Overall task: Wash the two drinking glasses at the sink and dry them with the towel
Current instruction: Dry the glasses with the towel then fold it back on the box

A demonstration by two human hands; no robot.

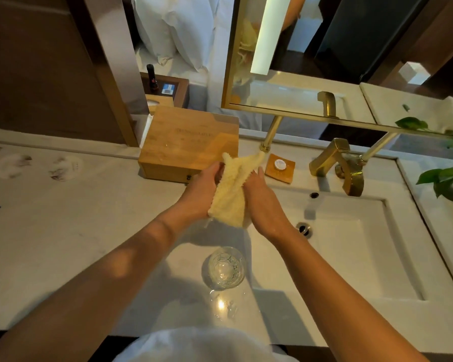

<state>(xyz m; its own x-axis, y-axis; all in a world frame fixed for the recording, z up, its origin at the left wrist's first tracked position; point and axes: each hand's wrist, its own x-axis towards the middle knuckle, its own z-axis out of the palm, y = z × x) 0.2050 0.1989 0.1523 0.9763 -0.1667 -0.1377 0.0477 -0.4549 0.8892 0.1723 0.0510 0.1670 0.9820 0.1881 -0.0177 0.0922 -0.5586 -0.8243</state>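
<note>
A pale yellow towel (230,194) is bunched between both hands above the counter, left of the basin. My left hand (202,189) grips it from the left and my right hand (262,202) presses against it from the right. A sliver of clear glass (209,222) pokes out under the towel's lower left edge; the remainder of that glass is hidden inside the cloth. A second patterned drinking glass (226,267) stands upright on the counter (63,231) below my hands, near the front edge.
The white sink basin (351,244) lies to the right with a gold faucet (335,163) behind it. A wooden box (188,142) sits just behind my hands, a soap dish (280,167) beside it. A leafy plant (445,178) stands at far right; a mirror (324,61) is above.
</note>
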